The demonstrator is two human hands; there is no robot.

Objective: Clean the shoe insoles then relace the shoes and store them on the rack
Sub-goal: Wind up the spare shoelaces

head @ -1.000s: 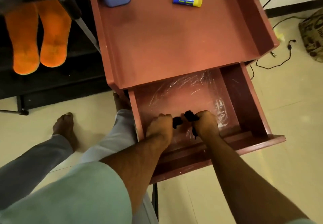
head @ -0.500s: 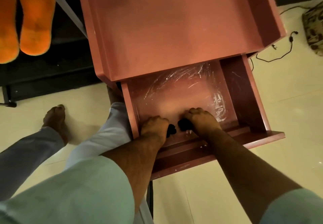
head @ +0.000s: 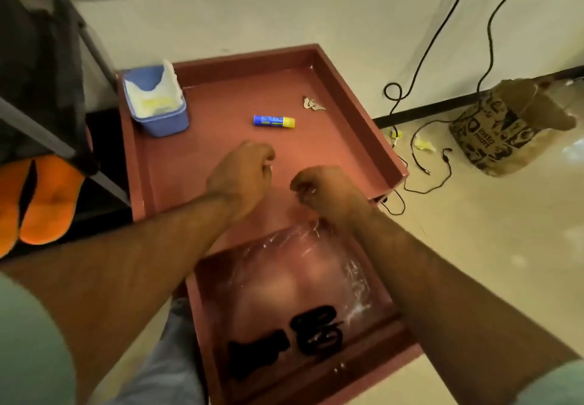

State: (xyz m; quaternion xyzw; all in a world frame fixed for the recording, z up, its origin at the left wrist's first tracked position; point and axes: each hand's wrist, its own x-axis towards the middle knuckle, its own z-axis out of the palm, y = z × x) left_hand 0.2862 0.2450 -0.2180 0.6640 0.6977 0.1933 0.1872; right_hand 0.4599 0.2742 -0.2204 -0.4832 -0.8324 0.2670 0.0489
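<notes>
Two black bundles of shoelace lie in the open drawer point(head: 199, 316) of the red table: one coil point(head: 317, 332) and one flatter bundle point(head: 256, 354) to its left, on clear plastic. My left hand point(head: 240, 177) and my right hand point(head: 325, 192) hover above the table top point(head: 196, 158), beyond the drawer, fingers curled in and nothing visible in them. Two orange insoles point(head: 41, 202) lie on a dark rack shelf at the far left.
On the table top stand a blue tub of wipes point(head: 155, 101), a blue and yellow glue stick point(head: 274, 121) and a paper scrap point(head: 313, 104). A grey rack pole point(head: 94, 177) slants at the left. Cables point(head: 420, 164) and a printed paper bag point(head: 512, 126) lie on the floor to the right.
Both hands have let go of the black laces, left them in the drawer and risen over the table top. The camera has tilted up toward the wall.
</notes>
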